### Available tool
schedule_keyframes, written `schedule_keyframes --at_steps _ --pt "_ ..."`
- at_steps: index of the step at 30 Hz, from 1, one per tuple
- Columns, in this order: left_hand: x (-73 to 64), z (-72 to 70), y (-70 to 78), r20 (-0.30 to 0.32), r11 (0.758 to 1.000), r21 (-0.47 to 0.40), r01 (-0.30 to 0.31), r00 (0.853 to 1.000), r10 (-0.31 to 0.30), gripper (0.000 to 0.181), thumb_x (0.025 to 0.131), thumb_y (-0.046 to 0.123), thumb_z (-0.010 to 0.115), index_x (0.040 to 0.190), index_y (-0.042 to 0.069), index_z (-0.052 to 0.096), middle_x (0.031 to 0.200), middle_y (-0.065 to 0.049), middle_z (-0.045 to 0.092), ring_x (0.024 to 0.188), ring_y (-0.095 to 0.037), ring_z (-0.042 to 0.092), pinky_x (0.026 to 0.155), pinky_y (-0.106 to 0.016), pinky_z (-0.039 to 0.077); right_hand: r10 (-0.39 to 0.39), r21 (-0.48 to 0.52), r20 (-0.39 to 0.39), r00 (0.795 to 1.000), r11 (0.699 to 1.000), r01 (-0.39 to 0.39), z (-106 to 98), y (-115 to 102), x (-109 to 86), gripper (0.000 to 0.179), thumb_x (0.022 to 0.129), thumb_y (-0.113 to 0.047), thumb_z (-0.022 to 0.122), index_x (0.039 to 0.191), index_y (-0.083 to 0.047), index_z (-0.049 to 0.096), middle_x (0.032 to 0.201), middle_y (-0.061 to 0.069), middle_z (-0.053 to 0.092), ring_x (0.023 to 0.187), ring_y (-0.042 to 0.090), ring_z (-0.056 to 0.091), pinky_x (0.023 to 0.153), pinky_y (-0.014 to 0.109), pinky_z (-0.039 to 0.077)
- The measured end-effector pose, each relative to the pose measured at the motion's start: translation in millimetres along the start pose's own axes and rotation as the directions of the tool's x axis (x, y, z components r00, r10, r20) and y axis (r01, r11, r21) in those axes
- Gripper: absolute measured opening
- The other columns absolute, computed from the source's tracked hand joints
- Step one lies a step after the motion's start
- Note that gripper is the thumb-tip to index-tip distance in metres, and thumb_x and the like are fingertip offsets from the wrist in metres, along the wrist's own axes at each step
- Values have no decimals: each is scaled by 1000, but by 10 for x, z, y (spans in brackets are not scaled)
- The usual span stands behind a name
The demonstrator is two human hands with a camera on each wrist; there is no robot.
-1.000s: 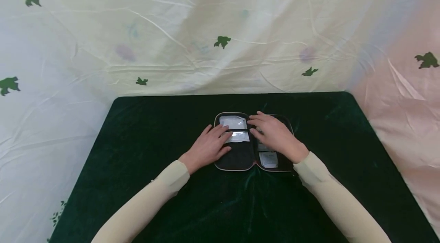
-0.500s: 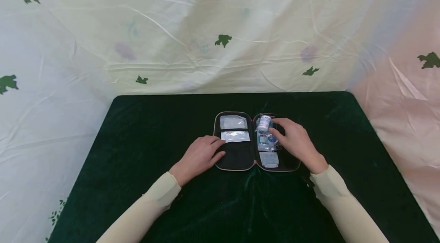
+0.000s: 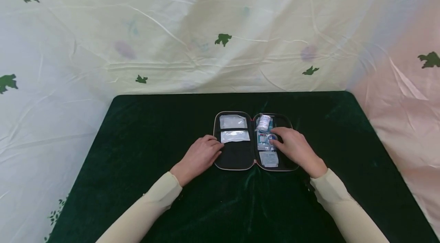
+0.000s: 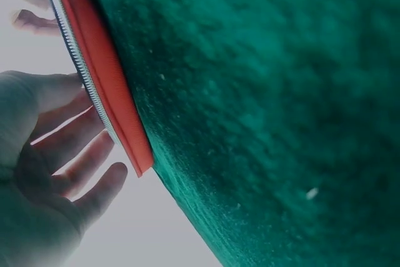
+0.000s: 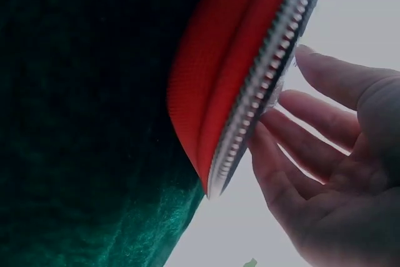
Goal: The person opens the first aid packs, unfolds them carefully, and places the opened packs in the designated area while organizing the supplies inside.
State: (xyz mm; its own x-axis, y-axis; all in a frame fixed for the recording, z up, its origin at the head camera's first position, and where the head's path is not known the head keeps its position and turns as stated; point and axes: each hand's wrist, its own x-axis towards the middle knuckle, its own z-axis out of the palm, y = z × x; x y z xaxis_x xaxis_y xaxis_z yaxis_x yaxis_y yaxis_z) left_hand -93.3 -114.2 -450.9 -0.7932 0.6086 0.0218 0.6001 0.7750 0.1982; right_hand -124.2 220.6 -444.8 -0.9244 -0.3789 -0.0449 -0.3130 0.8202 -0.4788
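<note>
A zippered case (image 3: 237, 155) lies unfolded on the table, black inside and red outside (image 5: 209, 79). Clear and silvery packets (image 3: 233, 122) are tucked under a strap in its left half. In the right half are a white printed cylinder (image 3: 264, 122), a small round blue-and-white item (image 3: 272, 138), blue-printed clear packets (image 3: 264, 144) and pale square packets (image 3: 269, 159). My left hand (image 3: 201, 155) rests at the case's left edge, fingers loosely extended. My right hand (image 3: 297, 146) reaches over the right half, thumb and index fingertips at the round item, with a gap between them.
Dark green velvety cloth covers the table (image 3: 165, 120). Behind it and at both sides hang pale curtains (image 3: 220, 71) with green leaf and bird-like prints. The table's far edge runs just behind the case.
My right hand has drawn back from the middle of the case, uncovering the white cylinder, then lowered slightly toward the round item. My left hand has slid off the packets to the left edge.
</note>
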Motion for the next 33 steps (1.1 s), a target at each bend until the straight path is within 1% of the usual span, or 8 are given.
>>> schedule_keyframes --at_steps 9,13,16,20,24,26,29,33 --pt "46 24 -21 1 1000 4 -10 1000 10 27 101 19 70 128 14 74 122 -4 74 118 -22 61 101 -40 53 -13 -51 -6 1000 999 13 25 -2 -9 43 95 -19 77 133 0 66 135 24 63 116 39 61 97 58 50" --pt "73 46 -35 -10 1000 -15 10 1000 -10 28 100 17 72 128 15 74 122 -5 72 116 -21 60 100 -40 53 -10 -66 -6 1000 998 10 31 -5 6 44 94 -20 78 132 0 67 127 23 63 110 35 58 91 54 50" --pt "89 61 -47 -16 998 -46 32 999 -32 28 99 16 73 127 14 74 122 -5 72 116 -21 60 100 -40 53 -3 -53 -16 1000 999 2 25 -7 7 42 94 -21 78 130 0 68 120 20 61 104 32 57 87 49 49" --pt "104 67 -67 -28 987 -142 77 996 -81 23 99 15 72 122 14 75 118 -3 73 116 -20 59 98 -39 54 9 45 -57 998 999 -7 13 -11 -21 33 96 -17 76 125 -1 71 114 16 58 95 26 56 78 41 49" --pt "110 61 -84 -54 955 -275 109 990 -128 16 100 12 71 115 14 76 112 -2 75 113 -20 60 98 -41 53 19 130 -128 992 992 -2 -7 -34 -49 26 98 -14 73 121 -2 72 111 13 58 89 24 56 75 39 49" --pt "115 62 -92 -67 943 -313 112 988 -140 14 99 11 71 112 14 77 109 -1 75 111 -20 61 99 -42 52 27 152 -168 985 988 -1 -13 -59 -50 24 98 -13 73 120 -2 72 110 13 59 88 25 57 76 40 51" --pt "117 66 -100 -82 935 -334 114 985 -150 12 99 9 72 108 14 77 107 -1 76 110 -20 63 99 -43 52 45 200 -213 976 980 -2 -12 -119 -32 24 99 -11 72 121 -2 71 113 14 59 92 27 60 81 45 55" --pt "112 68 -106 -93 929 -351 119 983 -161 11 98 9 72 106 14 76 105 -1 76 109 -21 64 99 -44 53 75 269 -238 968 963 -9 2 -223 18 25 100 -8 69 124 -1 69 119 16 58 101 31 63 89 52 58"
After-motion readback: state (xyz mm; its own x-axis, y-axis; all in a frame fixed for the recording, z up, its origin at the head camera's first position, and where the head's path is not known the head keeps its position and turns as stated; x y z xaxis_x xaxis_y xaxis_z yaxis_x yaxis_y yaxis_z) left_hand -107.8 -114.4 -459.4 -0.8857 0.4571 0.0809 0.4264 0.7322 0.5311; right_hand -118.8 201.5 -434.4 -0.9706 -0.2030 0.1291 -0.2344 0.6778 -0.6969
